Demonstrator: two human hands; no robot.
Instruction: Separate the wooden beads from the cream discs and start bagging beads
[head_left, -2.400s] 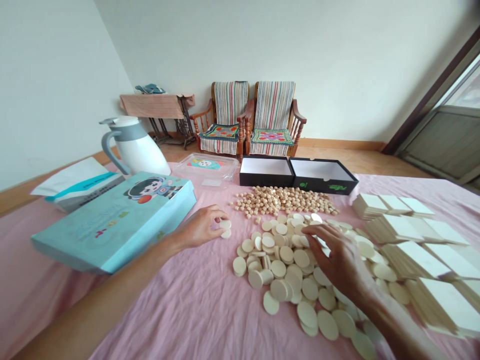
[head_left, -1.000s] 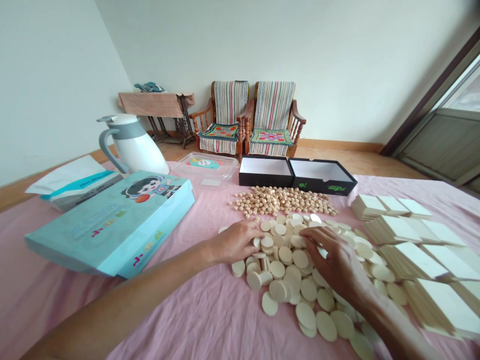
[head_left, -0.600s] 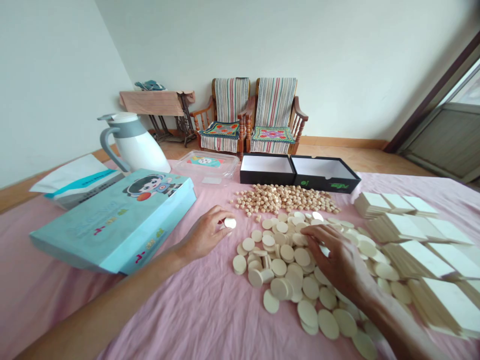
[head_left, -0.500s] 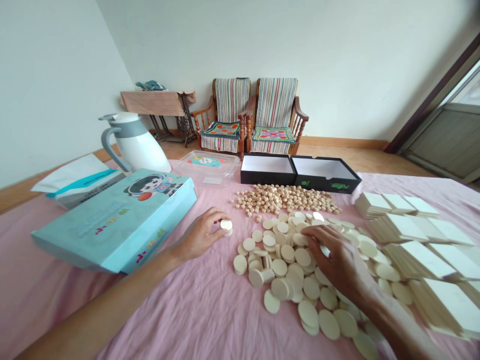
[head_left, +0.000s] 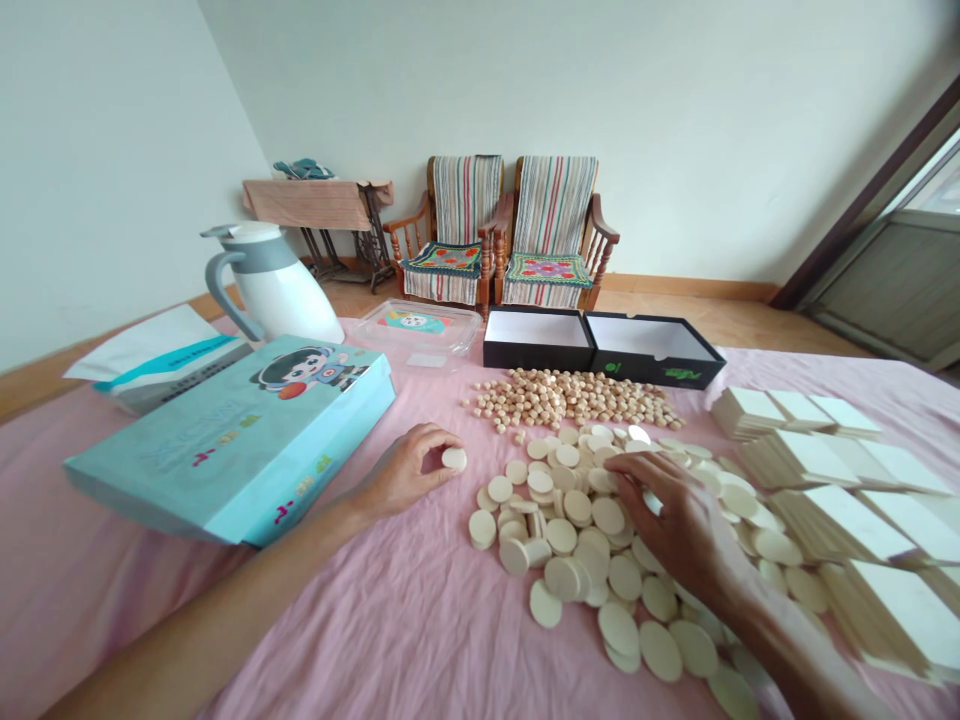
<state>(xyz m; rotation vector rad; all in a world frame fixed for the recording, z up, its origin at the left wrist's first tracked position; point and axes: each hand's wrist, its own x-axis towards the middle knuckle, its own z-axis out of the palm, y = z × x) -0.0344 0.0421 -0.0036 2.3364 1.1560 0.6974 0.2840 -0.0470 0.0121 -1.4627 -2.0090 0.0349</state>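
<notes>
Pinched between thumb and forefinger of my left hand [head_left: 409, 470] is a pale round wooden disc [head_left: 454, 459], held just above or on the pink cloth, left of the pile. My right hand [head_left: 675, 510] rests over the heap of matching discs [head_left: 577, 507]. Its thumb and fingertips are drawn together among the upper discs; whatever they grip is hidden. Some discs lie flat, others lean or stand on edge.
Small wooden beads [head_left: 570, 395] lie behind the discs, before two open black boxes [head_left: 645, 348]. Stacks of white rectangular pieces [head_left: 847, 500] line the right. At left are a light-blue box [head_left: 225, 440], a jug [head_left: 277, 285] and a packet [head_left: 165, 355]; a clear plastic container [head_left: 420, 335] stands farther back.
My left hand has dipped slightly, and the disc in it has sunk and turned a little. My right hand stays almost still over the pile.
</notes>
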